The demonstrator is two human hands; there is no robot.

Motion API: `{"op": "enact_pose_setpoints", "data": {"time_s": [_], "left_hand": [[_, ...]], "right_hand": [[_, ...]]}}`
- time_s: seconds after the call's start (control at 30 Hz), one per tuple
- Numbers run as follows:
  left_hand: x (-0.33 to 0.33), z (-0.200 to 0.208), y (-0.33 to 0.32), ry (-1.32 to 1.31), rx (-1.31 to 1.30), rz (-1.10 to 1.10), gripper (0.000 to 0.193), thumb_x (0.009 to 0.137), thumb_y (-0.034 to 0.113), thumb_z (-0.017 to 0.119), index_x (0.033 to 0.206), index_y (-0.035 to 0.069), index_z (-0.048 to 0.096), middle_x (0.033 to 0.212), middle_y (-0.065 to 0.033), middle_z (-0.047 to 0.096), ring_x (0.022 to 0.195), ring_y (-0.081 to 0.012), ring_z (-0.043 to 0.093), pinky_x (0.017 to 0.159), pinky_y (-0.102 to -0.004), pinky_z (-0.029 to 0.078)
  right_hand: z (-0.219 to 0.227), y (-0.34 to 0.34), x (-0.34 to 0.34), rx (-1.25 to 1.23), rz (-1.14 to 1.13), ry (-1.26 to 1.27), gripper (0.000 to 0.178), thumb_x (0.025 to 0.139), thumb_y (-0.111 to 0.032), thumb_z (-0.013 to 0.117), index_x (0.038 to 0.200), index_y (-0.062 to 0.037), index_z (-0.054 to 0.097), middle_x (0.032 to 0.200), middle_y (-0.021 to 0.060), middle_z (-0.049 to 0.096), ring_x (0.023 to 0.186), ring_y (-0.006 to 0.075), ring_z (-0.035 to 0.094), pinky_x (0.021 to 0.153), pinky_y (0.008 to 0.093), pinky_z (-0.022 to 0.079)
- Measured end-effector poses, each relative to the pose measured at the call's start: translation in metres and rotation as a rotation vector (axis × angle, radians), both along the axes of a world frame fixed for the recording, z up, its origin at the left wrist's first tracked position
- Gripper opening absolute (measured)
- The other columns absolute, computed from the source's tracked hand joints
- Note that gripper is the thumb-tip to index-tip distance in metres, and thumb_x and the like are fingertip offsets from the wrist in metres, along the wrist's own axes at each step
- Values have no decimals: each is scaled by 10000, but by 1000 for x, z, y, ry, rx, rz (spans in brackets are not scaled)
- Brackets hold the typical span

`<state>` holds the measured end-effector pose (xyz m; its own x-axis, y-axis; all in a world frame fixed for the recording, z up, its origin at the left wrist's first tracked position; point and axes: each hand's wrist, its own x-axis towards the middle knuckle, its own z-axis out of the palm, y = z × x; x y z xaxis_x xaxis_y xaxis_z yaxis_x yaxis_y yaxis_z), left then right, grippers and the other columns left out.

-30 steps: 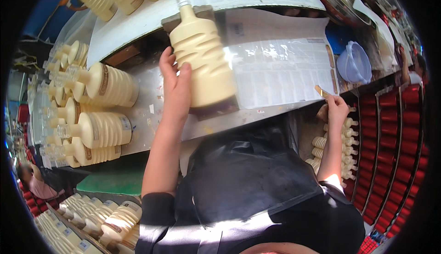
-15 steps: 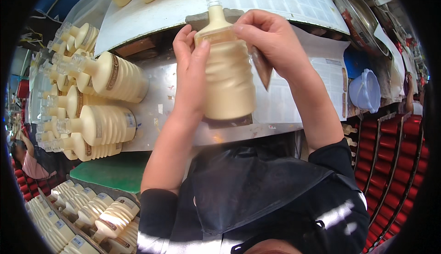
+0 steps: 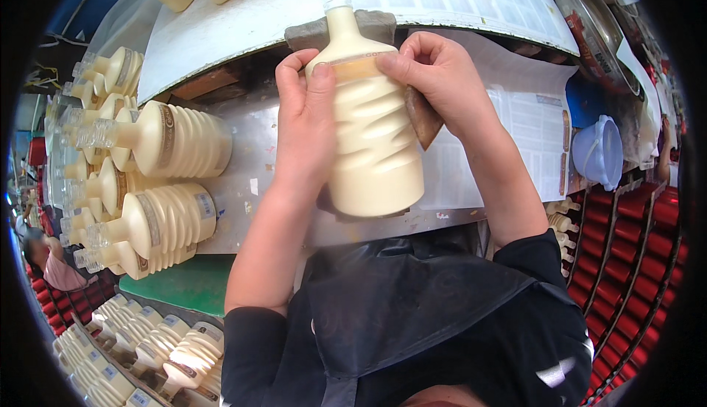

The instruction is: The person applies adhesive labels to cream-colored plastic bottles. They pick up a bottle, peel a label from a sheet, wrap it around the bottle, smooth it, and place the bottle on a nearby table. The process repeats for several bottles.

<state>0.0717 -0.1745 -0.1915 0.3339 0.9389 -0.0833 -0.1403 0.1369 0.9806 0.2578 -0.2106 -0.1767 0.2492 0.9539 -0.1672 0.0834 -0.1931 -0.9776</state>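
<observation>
A cream glass bottle [image 3: 375,164] with wavy sides lies before me, its clear threaded neck pointing away. Around its shoulder runs a narrow band label [image 3: 355,68], partly see-through. My left hand [image 3: 305,109] grips the bottle's left side, thumb on the label's left end and fingers curled at the edge. On the opposite end presses the thumb of my right hand [image 3: 434,76], its fingers bent behind. Tucked in that same hand is a flat brown piece [image 3: 423,118] with a pointed corner, perhaps a scraper. A grey block [image 3: 305,35] sits under the bottle's neck.
Several similar bottles [image 3: 184,138] are stacked on their sides at the left of the metal table [image 3: 247,216]. Printed label sheets [image 3: 515,105] lie at the right, near a lilac bucket [image 3: 598,153]. More bottles [image 3: 158,341] fill a rack lower left; red bottles [image 3: 626,260] stand in racks lower right.
The bottle has turned slightly, its base now nearer to me and further right. My left fingers have closed in at its shoulder, and my right thumb rests further onto the label.
</observation>
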Motion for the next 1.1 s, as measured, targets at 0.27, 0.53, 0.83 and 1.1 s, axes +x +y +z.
{"op": "enact_pose_setpoints", "data": {"time_s": [0.27, 0.53, 0.83, 1.1], "left_hand": [[4, 7, 6, 199, 303, 86, 462, 1073, 360, 536, 1338, -6, 442, 1206, -149, 589, 1087, -168, 566, 953, -310, 475], [8, 10, 8, 176, 212, 10, 444, 1045, 316, 609, 1300, -21, 471, 1192, -122, 580, 1048, -155, 562, 909, -298, 488], [6, 7, 11, 193, 247, 17, 383, 1056, 278, 585, 1277, -21, 491, 1171, -118, 589, 1025, -145, 562, 900, -296, 486], [5, 5, 10, 174, 263, 18, 371, 1061, 268, 570, 1272, -26, 492, 1156, -116, 596, 1013, -148, 563, 893, -298, 486]], "right_hand": [[-4, -7, 0, 103, 2, 143, 296, 1020, -267, 647, 1190, -31, 592, 889, -20, 617, 786, 27, 547, 700, 184, 452], [-7, -1, -5, 81, 59, -37, 353, 998, -285, 681, 1173, -4, 559, 924, 27, 667, 846, 54, 611, 748, 214, 495], [-8, 0, -6, 80, 49, -47, 374, 970, -281, 707, 1163, -4, 548, 918, 42, 676, 841, 61, 624, 739, 214, 499], [-15, -1, -7, 98, 47, -39, 374, 971, -287, 705, 1158, -3, 548, 917, 41, 673, 827, 60, 623, 736, 210, 498]]}}
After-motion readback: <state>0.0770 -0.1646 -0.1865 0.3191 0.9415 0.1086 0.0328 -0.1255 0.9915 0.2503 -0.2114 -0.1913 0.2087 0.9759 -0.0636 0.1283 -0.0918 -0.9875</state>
